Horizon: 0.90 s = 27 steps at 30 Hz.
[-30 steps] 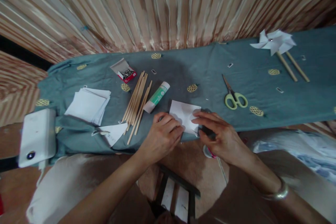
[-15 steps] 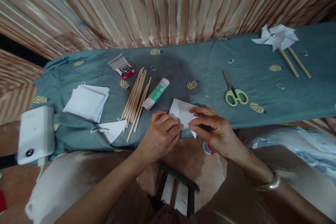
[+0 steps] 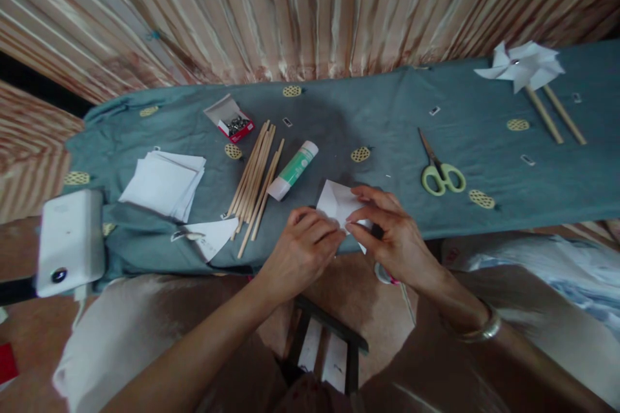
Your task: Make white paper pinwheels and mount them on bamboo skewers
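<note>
Left grip [image 3: 310, 240] and right grip [image 3: 390, 227] pinch the white paper [image 3: 334, 199], which lies between them, extending just beyond. Caution: uneven finger pull could tear it; slack left-grip pressure could let it slip.

Left grip [image 3: 310, 248] and right grip [image 3: 400, 235] are partly hiding the white paper [image 3: 334, 199] between them; to their right, the counter [image 3: 571, 190] is running out of view.

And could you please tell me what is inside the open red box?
Small shiny metal pieces are heaped inside the red box; whatever lies beneath them, including the box's floor, is covered.
</note>
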{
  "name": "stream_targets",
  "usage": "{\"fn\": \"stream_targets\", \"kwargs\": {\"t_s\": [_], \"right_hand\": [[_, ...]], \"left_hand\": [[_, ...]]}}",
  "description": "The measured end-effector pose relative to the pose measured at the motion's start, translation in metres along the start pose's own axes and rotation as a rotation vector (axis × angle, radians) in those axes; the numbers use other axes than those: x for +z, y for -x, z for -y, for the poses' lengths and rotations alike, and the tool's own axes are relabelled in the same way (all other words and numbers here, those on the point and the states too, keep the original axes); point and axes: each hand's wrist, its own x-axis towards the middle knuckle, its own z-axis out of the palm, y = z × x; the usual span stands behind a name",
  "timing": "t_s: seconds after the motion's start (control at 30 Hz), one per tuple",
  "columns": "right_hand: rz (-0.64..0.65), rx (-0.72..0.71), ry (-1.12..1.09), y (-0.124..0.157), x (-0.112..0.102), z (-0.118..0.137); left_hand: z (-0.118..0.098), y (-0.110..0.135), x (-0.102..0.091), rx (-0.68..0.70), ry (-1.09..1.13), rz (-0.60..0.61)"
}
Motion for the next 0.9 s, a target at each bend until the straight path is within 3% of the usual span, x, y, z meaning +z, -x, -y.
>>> {"fn": "stream_targets", "kwargs": {"t_s": [0.63, 0.9], "right_hand": [[-0.024, -0.001, 0.026, 0.0014, 0.0011, -0.0014], [-0.017, -0.103, 0.060, 0.0021, 0.0019, -0.0014]], "left_hand": [[-0.0012, 0.0002, 0.0003, -0.013, -0.007, 0.024], [-0.0012, -0.0002, 0.0001, -0.019, -0.012, 0.035]]}}
